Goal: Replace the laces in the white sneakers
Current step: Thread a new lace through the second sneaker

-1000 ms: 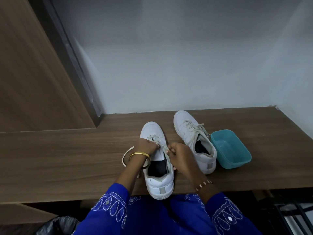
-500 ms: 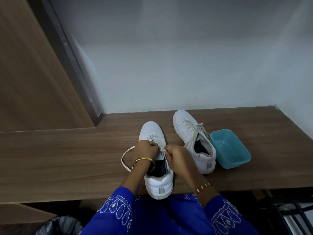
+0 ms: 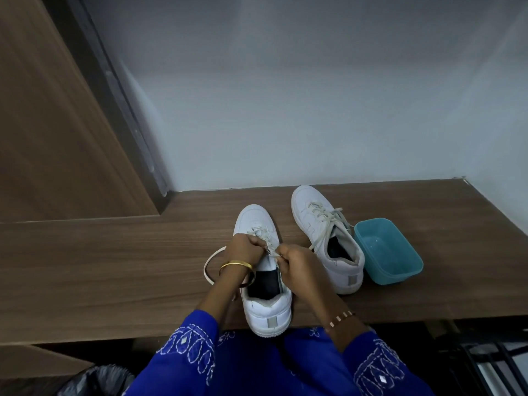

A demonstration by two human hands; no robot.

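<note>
Head view: near white leather sneaker [image 3: 264, 278] lies on the brown wooden worktop [image 3: 114, 267], long axis 12-to-6, toe at 12. Left hand [image 3: 245, 250] and right hand [image 3: 297, 265] both pinch its pale flat lace [image 3: 270, 247] above the tongue, the right slightly nearer the heel. Loose lace loop trails toward 9.

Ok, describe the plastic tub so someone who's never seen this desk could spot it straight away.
Start at the wooden desk against the pale wall and go to its right side. Beside the right-hand white sneaker, on its outer side, sits the teal tub: the only coloured, open rectangular container there, and apparently empty.
</note>
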